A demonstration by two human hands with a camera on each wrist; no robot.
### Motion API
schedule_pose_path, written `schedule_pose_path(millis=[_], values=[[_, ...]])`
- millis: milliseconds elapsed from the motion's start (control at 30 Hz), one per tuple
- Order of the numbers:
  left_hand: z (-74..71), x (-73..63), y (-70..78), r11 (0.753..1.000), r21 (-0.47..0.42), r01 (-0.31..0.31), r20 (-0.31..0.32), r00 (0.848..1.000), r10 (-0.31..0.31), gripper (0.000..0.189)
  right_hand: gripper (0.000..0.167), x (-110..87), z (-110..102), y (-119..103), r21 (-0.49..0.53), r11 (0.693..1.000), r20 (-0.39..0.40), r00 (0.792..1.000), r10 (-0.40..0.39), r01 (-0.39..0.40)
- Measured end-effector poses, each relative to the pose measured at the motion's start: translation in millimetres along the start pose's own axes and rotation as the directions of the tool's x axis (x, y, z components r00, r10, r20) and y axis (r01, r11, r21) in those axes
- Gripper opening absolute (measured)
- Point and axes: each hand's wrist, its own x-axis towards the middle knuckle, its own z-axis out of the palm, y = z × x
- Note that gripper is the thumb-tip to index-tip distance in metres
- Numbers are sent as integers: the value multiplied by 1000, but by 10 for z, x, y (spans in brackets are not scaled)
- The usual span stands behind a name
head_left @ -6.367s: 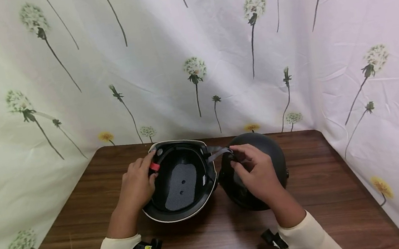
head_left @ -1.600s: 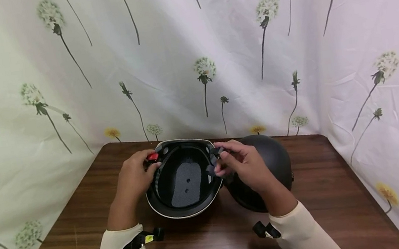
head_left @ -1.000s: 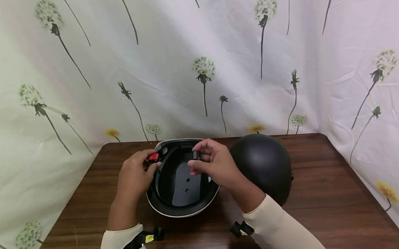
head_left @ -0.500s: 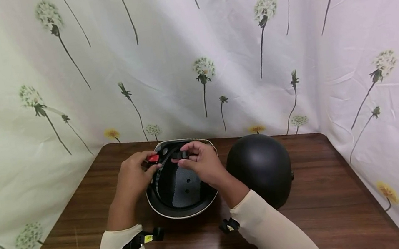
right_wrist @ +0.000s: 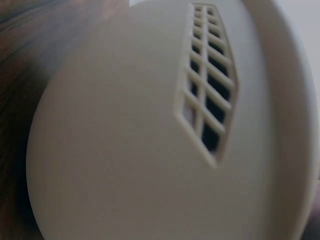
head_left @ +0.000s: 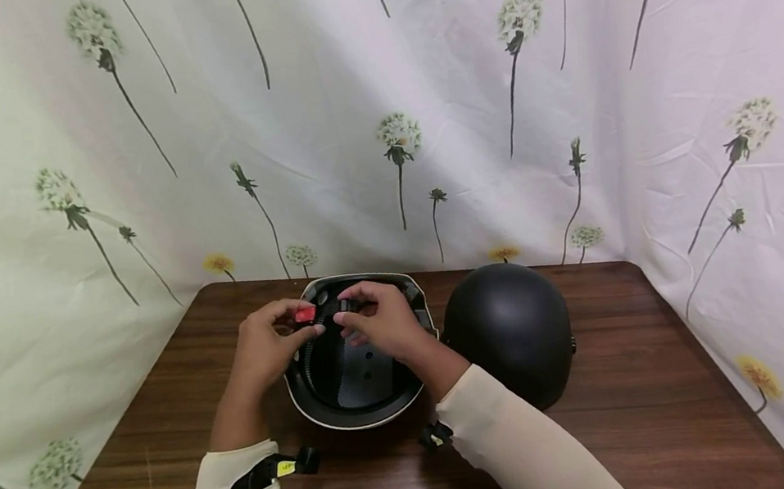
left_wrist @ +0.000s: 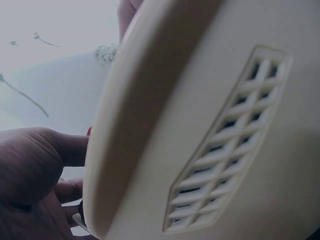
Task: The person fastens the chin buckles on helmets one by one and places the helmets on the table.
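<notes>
A cream helmet point(head_left: 362, 423) lies upside down, its black lining point(head_left: 360, 368) facing up. My left hand point(head_left: 262, 346) pinches the red buckle end point(head_left: 305, 314) of the chin strap at the helmet's left rim. Over the lining, my right hand point(head_left: 389, 323) pinches the strap's black buckle end point(head_left: 345, 306) between thumb and fingers. A small gap parts the two ends. Both wrist views are mostly filled by the helmet's vented outer shell point(left_wrist: 145, 150); in the left one, part of my left hand point(left_wrist: 35, 170) shows at the edge.
A matte black helmet point(head_left: 510, 328), dome up, stands close to the right of the cream one. Both are on a brown wooden table point(head_left: 665, 398). Behind hangs a white curtain point(head_left: 336, 161) printed with dandelions.
My right hand has moved left from the helmet's right side, bringing the black buckle end over the lining close to the red one. The left hand has stayed nearly still on the red end.
</notes>
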Motion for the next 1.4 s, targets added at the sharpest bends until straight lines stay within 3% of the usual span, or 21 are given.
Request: schedule_pose_path(millis=[267, 700, 1400], values=[[-24, 4, 10, 998, -19, 62, 47, 997, -61, 37, 28, 41, 65, 15, -47, 998, -42, 998, 43, -45], [-35, 7, 11, 999, -22, 50, 46, 998, -49, 34, 27, 31, 79, 55, -56, 998, -37, 999, 14, -16], [-21, 20, 12, 999, -10, 40, 83, 996, -39, 27, 28, 31, 152, 93, -205, 978, -41, 998, -51, 41]])
